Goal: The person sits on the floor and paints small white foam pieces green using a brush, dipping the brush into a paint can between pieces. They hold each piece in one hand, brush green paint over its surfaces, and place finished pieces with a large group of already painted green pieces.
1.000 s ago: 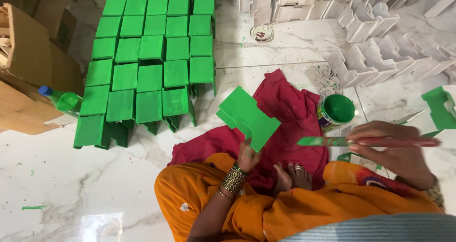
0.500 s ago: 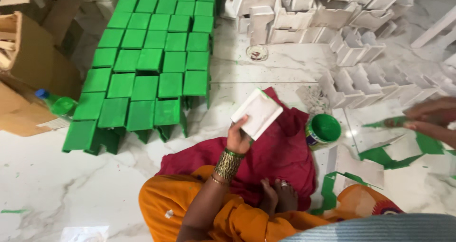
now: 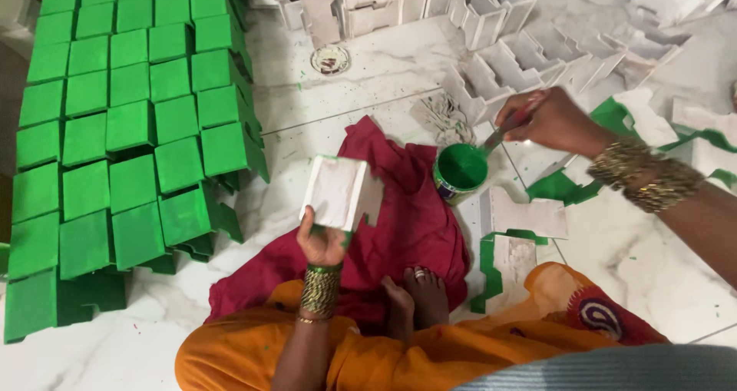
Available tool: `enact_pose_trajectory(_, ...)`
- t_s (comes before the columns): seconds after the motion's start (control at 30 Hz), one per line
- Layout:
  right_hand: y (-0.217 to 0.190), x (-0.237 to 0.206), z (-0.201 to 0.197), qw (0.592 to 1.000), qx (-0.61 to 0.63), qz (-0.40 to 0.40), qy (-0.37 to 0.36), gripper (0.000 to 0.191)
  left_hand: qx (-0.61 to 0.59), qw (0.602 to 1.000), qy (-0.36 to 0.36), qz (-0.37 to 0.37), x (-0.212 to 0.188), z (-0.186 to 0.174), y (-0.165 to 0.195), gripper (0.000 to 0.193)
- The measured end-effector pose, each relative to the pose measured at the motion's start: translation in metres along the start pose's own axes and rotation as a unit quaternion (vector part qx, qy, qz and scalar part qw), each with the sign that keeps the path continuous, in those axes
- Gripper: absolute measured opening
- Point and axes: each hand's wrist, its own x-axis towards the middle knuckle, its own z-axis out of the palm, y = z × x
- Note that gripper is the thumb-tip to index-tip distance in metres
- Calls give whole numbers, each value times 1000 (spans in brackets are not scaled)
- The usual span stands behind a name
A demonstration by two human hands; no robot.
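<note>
Marble floor (image 3: 368, 76), white with grey veins, flecked here and there with green. On its left part, a large block of green-painted pieces (image 3: 123, 137) set side by side in rows, their flat tops level. Along the top and right of the view, unpainted white pieces (image 3: 491, 30) of the same notched shape, some upright, some lying flat; a few near the right edge carry green along their borders. A small round floor drain (image 3: 330, 59) lies between the two groups.

At centre, a dark red cloth (image 3: 399, 222) spread on the floor, with the person's bare feet (image 3: 414, 299) resting on its lower part and orange clothing (image 3: 461, 352) across the bottom of the view.

The left hand (image 3: 322, 241), with bangles at the wrist, is raised above the cloth and pinches the lower edge of a white notched block (image 3: 338, 193) between thumb and fingers; the block is held clear of the floor, its unpainted face toward the camera.

The right hand (image 3: 549, 120), also bangled, is closed around the handle of a brush (image 3: 497, 137), whose tip reaches into a small can of green paint (image 3: 461, 172). The can stands upright at the right edge of the cloth, just beside a flat white piece.
</note>
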Motion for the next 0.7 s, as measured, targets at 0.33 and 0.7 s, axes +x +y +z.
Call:
enact_pose_trajectory(0.33,52,14,86,993,103,41,39,16,-27,1000,7,-7,-18,-50,31,57)
enact_pose_trajectory(0.7,34,29,128,995,-70,5,71,17,-131,987,-75,-59,-25,-65,28,55)
